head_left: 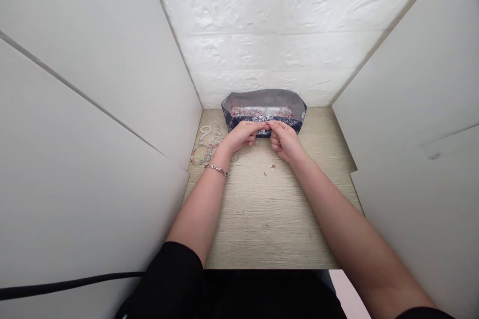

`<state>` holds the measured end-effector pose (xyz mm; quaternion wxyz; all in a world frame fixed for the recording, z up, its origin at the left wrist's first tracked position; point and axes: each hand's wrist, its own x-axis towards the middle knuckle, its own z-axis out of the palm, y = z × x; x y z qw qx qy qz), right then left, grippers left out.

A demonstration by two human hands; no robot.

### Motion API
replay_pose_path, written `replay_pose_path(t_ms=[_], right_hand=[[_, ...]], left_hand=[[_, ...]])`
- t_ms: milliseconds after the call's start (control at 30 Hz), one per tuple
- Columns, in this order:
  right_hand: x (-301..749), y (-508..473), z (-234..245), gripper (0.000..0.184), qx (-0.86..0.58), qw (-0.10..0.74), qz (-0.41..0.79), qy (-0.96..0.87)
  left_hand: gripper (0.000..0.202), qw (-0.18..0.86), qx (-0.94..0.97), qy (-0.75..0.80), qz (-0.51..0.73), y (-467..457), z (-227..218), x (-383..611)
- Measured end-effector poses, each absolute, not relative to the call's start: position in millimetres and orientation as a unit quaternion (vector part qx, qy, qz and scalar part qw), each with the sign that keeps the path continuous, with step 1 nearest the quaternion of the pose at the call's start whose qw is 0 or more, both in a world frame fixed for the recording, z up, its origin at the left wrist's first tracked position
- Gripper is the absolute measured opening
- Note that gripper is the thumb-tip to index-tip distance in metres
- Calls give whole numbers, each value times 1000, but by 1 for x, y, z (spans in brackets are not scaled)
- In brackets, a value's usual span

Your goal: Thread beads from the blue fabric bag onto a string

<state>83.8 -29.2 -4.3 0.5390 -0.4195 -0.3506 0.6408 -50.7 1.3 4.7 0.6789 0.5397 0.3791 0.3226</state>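
two hands in play, and both are yours: your left hand (pixel 245 135) and your right hand (pixel 284 140) meet tip to tip, right in front of the one container here, a dark blue pouch (pixel 270 95). your fingers are drawn together on each side, thumbs and forefingers closed in a pinch; whether anything is caught between them is too small to tell.

the pouch sits at the far end of the worktop (pixel 258 219), near the tiled wall (pixel 243 15), its mouth open. inside, against a grey lining, you have a spread of small pink and white bits (pixel 258 111), far too many and too tiny to count. white patterning marks the blue front, partly behind your hands.

over to your left, beaded strands (pixel 210 150) lie in a tangle, white, clear and pink; you can't get a sure count, they cross so much. two reddish scraps (pixel 273 166) lie on the worktop nearer to you, between your forearms. one chain bracelet (pixel 217 169) circles your left wrist.
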Motion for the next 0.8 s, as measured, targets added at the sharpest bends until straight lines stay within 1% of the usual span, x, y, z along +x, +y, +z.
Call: replay_pose_path(t_ms=[467, 667, 800], right_hand=[[81, -31, -4, 23, -433, 533, 624, -373], [77, -31, -7, 22, -454, 542, 591, -388], [77, -31, -8, 25, -462, 547, 576, -395]], left_hand=[[21, 677, 540, 381, 325, 1, 4, -50], [31, 685, 536, 373, 323, 2, 4, -51], [21, 690, 533, 374, 315, 1, 5, -51]])
